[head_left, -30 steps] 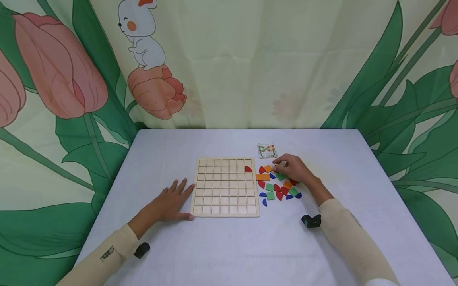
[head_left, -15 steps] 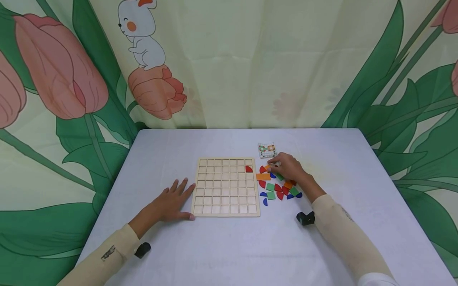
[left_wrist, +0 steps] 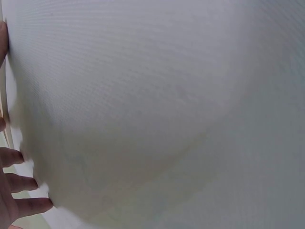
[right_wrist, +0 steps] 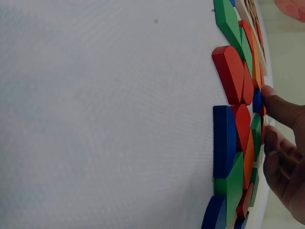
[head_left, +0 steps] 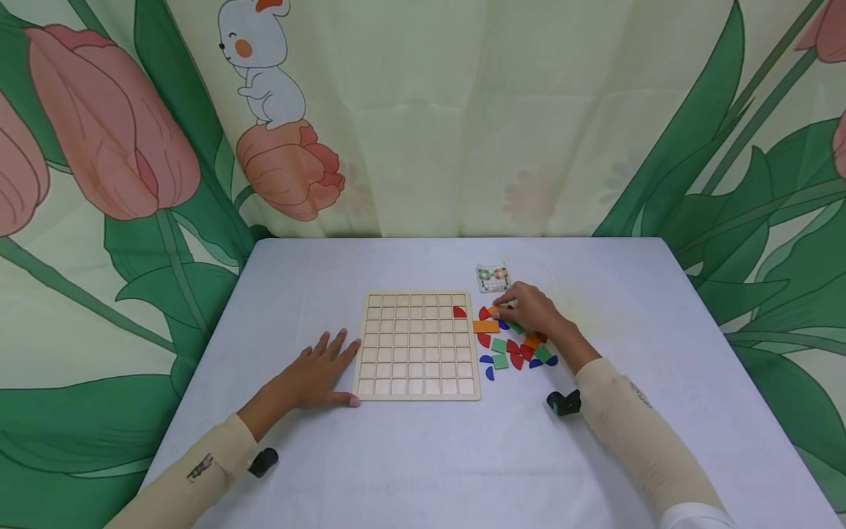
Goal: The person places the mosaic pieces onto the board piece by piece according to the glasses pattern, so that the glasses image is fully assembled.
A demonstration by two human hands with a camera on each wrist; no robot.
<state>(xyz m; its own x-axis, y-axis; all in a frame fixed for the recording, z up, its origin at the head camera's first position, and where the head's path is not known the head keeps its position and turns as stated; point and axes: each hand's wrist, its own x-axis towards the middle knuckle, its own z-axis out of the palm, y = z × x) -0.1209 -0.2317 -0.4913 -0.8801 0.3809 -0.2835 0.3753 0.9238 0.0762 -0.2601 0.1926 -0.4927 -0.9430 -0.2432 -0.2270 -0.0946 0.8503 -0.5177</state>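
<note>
A wooden grid board (head_left: 416, 342) lies flat, with one red quarter-circle block (head_left: 459, 312) in a cell near its upper right. My left hand (head_left: 317, 378) rests with spread fingers against the board's left edge; several of its fingertips (left_wrist: 35, 206) show in the left wrist view. Right of the board, my right hand (head_left: 534, 308) reaches down over loose coloured blocks. Its thumb and fingers pinch a small orange square block (head_left: 492, 311), partly covered by the fingertips. In the right wrist view the thumb (right_wrist: 283, 109) is beside a blue half-circle block (right_wrist: 257, 100).
Loose green squares (head_left: 500, 361), red quarter-circles (head_left: 516, 362), blue half-circles (head_left: 490, 374) and an orange rectangle (head_left: 486, 327) lie close together beside the board. A small pattern card (head_left: 493, 279) sits behind them on the white-covered table (head_left: 423, 463).
My right hand has shifted slightly left from over the pile, its fingertips coming onto the orange square block. In the last half second it has hardly moved. My left hand stays put.
</note>
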